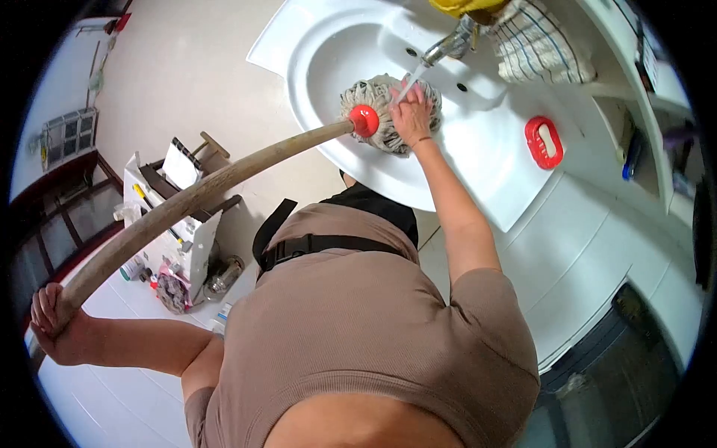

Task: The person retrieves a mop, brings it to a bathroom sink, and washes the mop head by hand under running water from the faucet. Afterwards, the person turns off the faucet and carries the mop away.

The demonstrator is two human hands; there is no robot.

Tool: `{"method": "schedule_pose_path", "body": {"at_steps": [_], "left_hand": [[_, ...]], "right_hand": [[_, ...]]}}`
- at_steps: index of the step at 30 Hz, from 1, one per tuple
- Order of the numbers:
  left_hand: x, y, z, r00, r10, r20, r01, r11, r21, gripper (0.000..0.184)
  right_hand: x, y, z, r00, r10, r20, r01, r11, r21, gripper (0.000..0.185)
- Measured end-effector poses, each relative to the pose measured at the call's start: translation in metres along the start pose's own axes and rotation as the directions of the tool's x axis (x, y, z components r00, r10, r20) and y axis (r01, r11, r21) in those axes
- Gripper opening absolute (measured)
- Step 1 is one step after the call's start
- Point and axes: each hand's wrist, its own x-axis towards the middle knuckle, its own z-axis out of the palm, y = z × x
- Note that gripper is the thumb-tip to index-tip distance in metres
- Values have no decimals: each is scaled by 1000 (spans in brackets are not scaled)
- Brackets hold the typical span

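Observation:
My left hand (pixel 58 328), at the lower left, is wrapped round the far end of a long wooden mop handle (pixel 202 187). The handle runs up to a red plastic socket (pixel 365 120) on a grey-white string mop head (pixel 385 138). That mop head lies in the white sink (pixel 305 97), partly over its near rim. With fingers spread, my right hand (pixel 411 118) rests on the wet strands. Water (pixel 411 80) runs from the metal faucet (pixel 452 45) onto the strands and fingers; the fingertips are partly hidden.
A red soap dish (pixel 544 142) with a pale bar sits on the counter at right. A striped cloth (pixel 539 45) and something yellow (pixel 467 6) hang by the faucet. Shelves (pixel 635 86) stand at far right. Behind the handle is a cluttered rack (pixel 196 250) with bottles.

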Motion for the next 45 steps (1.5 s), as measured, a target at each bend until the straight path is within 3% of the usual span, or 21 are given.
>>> {"method": "schedule_pose_path", "body": {"at_steps": [4,6,7,10,13,15,17,19,21,23,25,27,29,33,36,37,38,40,43,44,45], "left_hand": [[-12,-6,-2,997,-12,71,11,1000,13,19],[-17,-13,7,946,259,-193,-153,887,436,18],[-10,0,-12,993,116,0,-115,985,126,18],[-9,-40,60,816,529,-233,-270,705,655,21],[-6,-56,94,764,603,-231,-269,622,735,22],[-1,-23,52,839,492,-231,-251,728,638,22],[-6,-11,34,896,386,-219,-223,819,528,23],[-14,-19,28,995,62,76,-53,992,-114,24],[-15,-24,26,992,105,75,-101,993,-55,25],[-15,-36,42,983,160,86,-162,987,12,27],[-12,-61,84,757,558,-340,-205,696,688,28],[-13,-57,85,806,533,-257,-226,679,699,28],[-13,-49,65,993,115,-5,-109,956,274,29],[-8,29,-25,972,74,-221,-2,950,311,13],[-21,-34,37,997,43,65,-46,998,43,22],[-23,-48,51,961,179,-211,-111,948,298,22],[-24,-54,57,831,363,-422,-95,840,535,21],[-26,-54,63,955,222,-196,-128,906,404,22],[-23,-56,86,796,540,-273,-250,705,664,25],[-21,-43,81,954,294,59,-289,848,444,26],[-22,-27,70,893,75,444,-192,956,224,29]], "right_hand": [[13,4,23,995,-68,70,67,998,22,33],[50,12,46,962,-5,273,11,1000,-17,30],[82,-1,23,885,28,465,-25,1000,-14,30],[116,6,64,905,151,399,-150,988,-32,36],[104,2,39,938,53,344,-94,990,106,35],[78,9,28,947,2,321,-17,999,45,32],[30,7,9,991,-130,-35,134,969,205,24],[12,11,14,971,-194,-136,216,962,165,19],[20,18,19,952,-237,-194,262,958,117,17],[69,27,33,958,-112,264,96,993,74,18],[104,18,28,926,-55,374,27,996,80,18],[108,18,27,881,6,474,-43,997,67,18],[87,25,34,956,29,290,-70,989,131,14],[-5,3,7,989,121,-89,-76,914,399,14],[4,21,23,978,-109,-177,125,989,82,13],[27,29,28,984,65,166,-95,979,182,13],[46,33,33,985,67,160,-97,978,184,13],[75,38,36,975,23,219,-29,999,23,10],[70,33,19,985,-105,135,79,980,181,13],[76,33,15,985,-111,128,87,980,181,13],[79,33,10,984,-177,20,170,966,197,18]]}}
